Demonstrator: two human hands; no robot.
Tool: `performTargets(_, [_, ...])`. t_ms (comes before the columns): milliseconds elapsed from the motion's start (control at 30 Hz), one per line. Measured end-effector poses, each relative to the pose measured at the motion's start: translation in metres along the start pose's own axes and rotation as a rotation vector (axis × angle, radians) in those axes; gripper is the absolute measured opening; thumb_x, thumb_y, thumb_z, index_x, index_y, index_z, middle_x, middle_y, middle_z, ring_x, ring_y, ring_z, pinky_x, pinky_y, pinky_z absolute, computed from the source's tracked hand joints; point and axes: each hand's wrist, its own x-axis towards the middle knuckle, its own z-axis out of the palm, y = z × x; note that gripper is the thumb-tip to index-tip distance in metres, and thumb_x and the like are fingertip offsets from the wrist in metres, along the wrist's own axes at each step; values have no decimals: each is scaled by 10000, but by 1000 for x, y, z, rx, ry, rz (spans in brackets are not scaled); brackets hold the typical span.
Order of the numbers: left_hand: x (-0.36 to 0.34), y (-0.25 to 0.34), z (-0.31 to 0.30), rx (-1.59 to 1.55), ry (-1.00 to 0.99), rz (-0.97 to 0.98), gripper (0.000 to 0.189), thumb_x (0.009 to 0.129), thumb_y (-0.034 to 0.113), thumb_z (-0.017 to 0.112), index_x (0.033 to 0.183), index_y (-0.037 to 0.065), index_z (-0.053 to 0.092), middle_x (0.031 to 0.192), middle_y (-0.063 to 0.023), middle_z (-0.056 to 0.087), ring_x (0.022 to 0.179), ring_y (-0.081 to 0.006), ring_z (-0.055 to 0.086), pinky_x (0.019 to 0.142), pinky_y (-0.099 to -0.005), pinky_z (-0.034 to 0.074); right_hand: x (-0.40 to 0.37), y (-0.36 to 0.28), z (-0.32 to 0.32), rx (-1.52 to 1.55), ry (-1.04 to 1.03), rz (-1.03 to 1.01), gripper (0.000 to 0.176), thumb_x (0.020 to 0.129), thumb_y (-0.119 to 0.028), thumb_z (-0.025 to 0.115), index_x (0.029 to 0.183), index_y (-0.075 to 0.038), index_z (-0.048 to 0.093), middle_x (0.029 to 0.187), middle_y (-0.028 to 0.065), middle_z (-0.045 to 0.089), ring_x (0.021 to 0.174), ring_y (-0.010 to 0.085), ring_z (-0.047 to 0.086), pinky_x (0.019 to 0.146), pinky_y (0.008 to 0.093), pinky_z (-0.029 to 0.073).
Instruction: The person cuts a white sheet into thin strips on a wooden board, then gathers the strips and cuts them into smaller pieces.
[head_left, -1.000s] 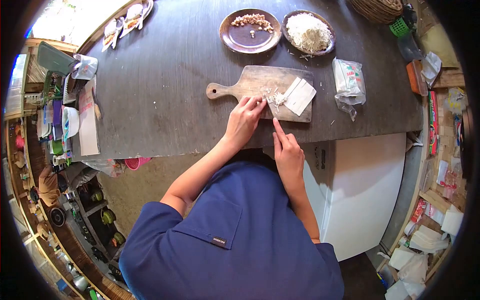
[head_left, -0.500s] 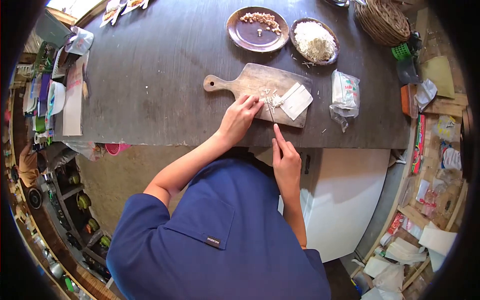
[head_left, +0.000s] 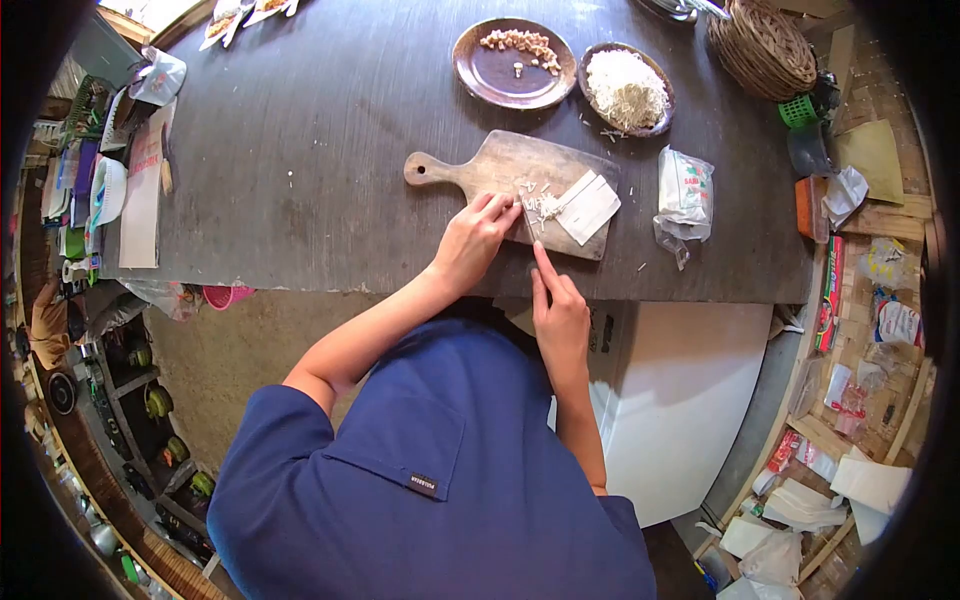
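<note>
So the white strips (head_left: 545, 205) are in a little pile on the board (head_left: 485, 165), right beside some flat white slices (head_left: 588, 208). Left hand (head_left: 478, 238) has its fingertips pinched at the pile's edge, right hand (head_left: 561, 312) is holding a thin knife (head_left: 529, 222), and past the board two plates (head_left: 514, 85) (head_left: 655, 118) sit on the desk (head_left: 330, 140).

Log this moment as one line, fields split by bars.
left hand: fingertips at white strips | right hand: holding thin knife | cutting board: under strips, flat white pieces | packet: right of board
</note>
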Motion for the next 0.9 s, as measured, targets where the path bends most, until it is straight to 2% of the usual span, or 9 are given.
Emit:
performTargets(200, [-2, 1, 4, 4, 16, -19, 346, 863, 34, 714, 1207, 10, 733, 1172, -87, 678, 1116, -275, 643, 964, -368, 571, -17, 5, 0, 46, 11, 20, 462, 1079, -217, 651, 1529, -316, 623, 818, 153, 625, 712, 352, 691, 691, 492, 541])
performTargets(467, [-2, -2, 5, 21, 19, -5, 353, 861, 43, 726, 1212, 5, 731, 1169, -86, 682, 1131, -270, 634, 969, -371, 572, -1, 3, 3, -7, -1, -12, 454, 1087, -230, 637, 1535, -303, 619, 838, 142, 637, 716, 348, 679, 697, 486, 544])
performTargets(633, [0, 3, 3, -2, 21, -43, 291, 891, 65, 728, 1178, 19, 741, 1154, -89, 679, 1096, -281, 640, 933, -380, 580, -16, 1, -6, -15, -41, 39, 460, 1086, -235, 636, 1539, -310, 612, 862, 147, 660, 750, 357, 705, 706, 487, 558])
performTargets(900, [2, 0, 1, -11, 18, -25, 262, 900, 71, 735, 1158, 20, 743, 1137, -80, 673, 1076, -281, 642, 906, -385, 582, -9, 6, 8, -16, 9, 8, 468, 1078, -233, 645, 1538, -317, 614, 860, 153, 658, 743, 366, 701, 705, 487, 561])
